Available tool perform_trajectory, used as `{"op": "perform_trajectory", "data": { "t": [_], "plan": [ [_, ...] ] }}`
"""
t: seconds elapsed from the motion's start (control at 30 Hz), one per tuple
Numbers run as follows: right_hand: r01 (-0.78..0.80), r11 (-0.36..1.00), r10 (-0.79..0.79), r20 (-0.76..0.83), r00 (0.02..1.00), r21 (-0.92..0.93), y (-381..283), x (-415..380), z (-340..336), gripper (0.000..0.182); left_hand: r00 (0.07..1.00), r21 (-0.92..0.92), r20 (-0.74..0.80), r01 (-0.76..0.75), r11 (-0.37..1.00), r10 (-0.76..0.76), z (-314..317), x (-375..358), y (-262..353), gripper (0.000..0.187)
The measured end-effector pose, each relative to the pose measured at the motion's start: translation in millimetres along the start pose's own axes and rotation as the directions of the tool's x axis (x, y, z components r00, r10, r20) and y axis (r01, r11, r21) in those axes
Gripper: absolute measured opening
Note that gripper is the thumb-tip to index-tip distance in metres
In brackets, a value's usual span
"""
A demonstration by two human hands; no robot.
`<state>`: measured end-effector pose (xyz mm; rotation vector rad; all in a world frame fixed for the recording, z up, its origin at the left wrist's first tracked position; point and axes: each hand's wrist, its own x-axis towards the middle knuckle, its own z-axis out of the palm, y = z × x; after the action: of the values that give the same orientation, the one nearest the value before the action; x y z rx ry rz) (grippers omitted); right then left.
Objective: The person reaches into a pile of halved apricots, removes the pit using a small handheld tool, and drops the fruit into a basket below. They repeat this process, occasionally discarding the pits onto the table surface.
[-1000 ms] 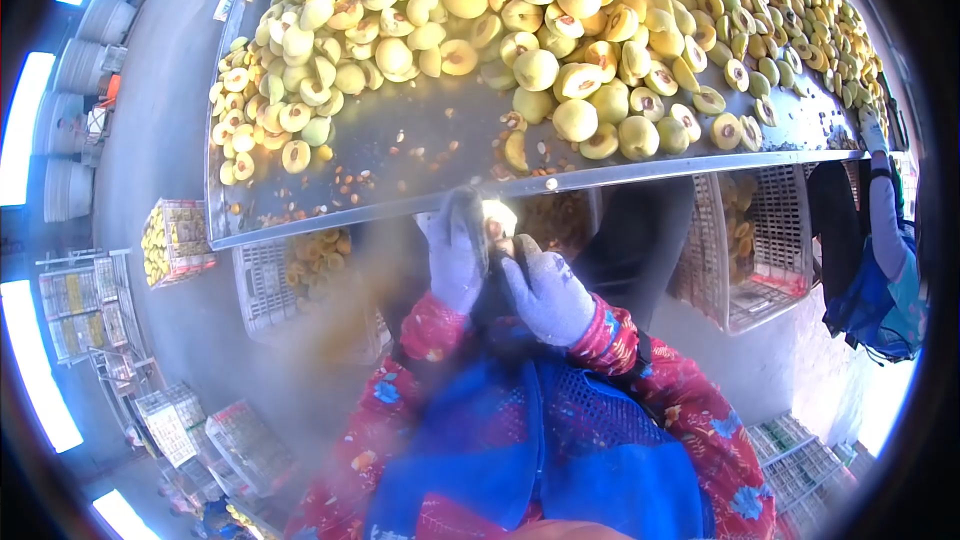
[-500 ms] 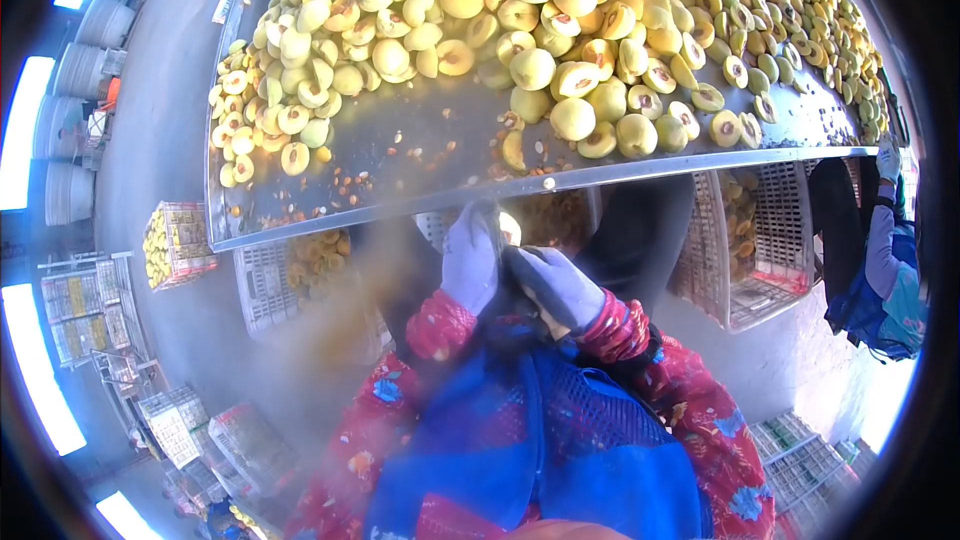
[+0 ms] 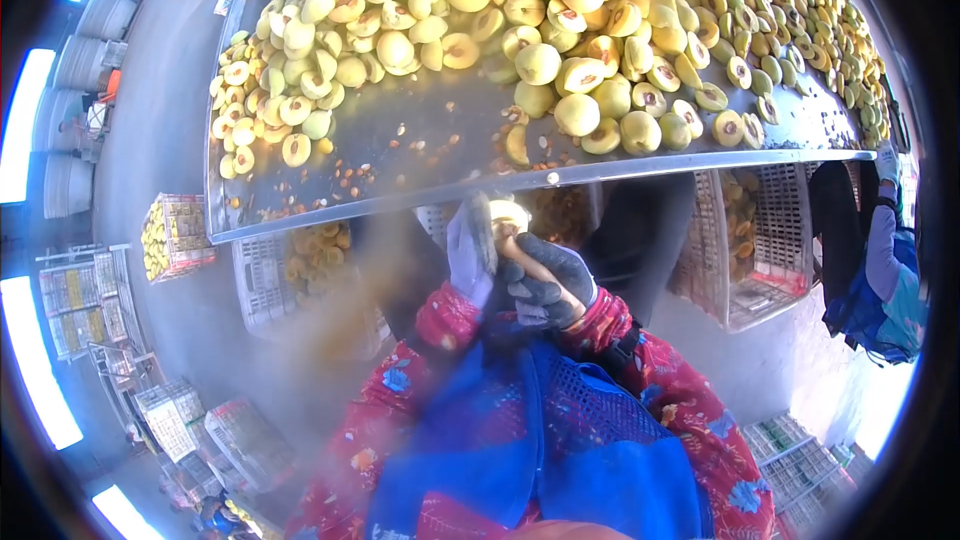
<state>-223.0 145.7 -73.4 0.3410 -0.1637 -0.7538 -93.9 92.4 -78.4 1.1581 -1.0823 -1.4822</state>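
Observation:
Just in front of the metal table's edge, my left hand [image 3: 470,248], in a lavender and grey glove, is closed around a pale yellow peach half [image 3: 510,214]. My right hand [image 3: 548,288], gloved the same way, grips a tool by its wooden handle [image 3: 553,272]. The tool's upper end meets the lower side of the peach half; its working tip is hidden. Beyond both hands, halved yellow peaches [image 3: 578,114] lie heaped on the metal table [image 3: 400,155], many with reddish pit hollows facing up.
Small pit fragments [image 3: 345,175] are scattered near the table's front edge. Below it stand plastic crates of fruit, one left [image 3: 262,280] and one right [image 3: 770,285]. A co-worker's sleeve [image 3: 882,250] shows at far right. White buckets [image 3: 70,185] and stacked crates line the left side.
My right hand has turned so its grey-palmed fingers and the wooden handle now show. The peach half in my left hand is more exposed, and the left hand has tilted slightly outward.

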Motion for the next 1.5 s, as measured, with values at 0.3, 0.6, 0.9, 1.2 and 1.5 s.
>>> {"op": "perform_trajectory", "data": {
  "t": [0.3,0.6,0.9,1.2,1.5],
  "plan": [
    [0.122,0.969,-0.163,-0.187,0.969,-0.213,-23,-18,-4,0.044,0.880,0.647,-0.466,0.269,0.713,0.091,-154,0,46,0.054],
    [-0.018,0.910,-0.177,-0.425,0.888,-0.415,-23,-14,10,0.033,0.994,0.991,0.085,-0.092,0.101,0.070,-47,182,87,0.057],
    [0.002,0.789,-0.356,-0.456,0.816,-0.614,-17,-28,36,0.029,0.992,0.962,0.085,-0.107,0.250,0.096,-50,265,19,0.075],
    [-0.199,-0.351,-0.670,0.097,0.736,-0.915,-21,-4,50,0.027,0.925,0.213,0.376,-0.039,0.976,-0.045,-70,80,32,0.050],
    [-0.330,-0.593,-0.668,0.220,0.711,-0.734,5,14,50,0.028,0.936,0.015,0.118,0.331,0.944,-0.330,-16,23,55,0.048]
  ]
}}
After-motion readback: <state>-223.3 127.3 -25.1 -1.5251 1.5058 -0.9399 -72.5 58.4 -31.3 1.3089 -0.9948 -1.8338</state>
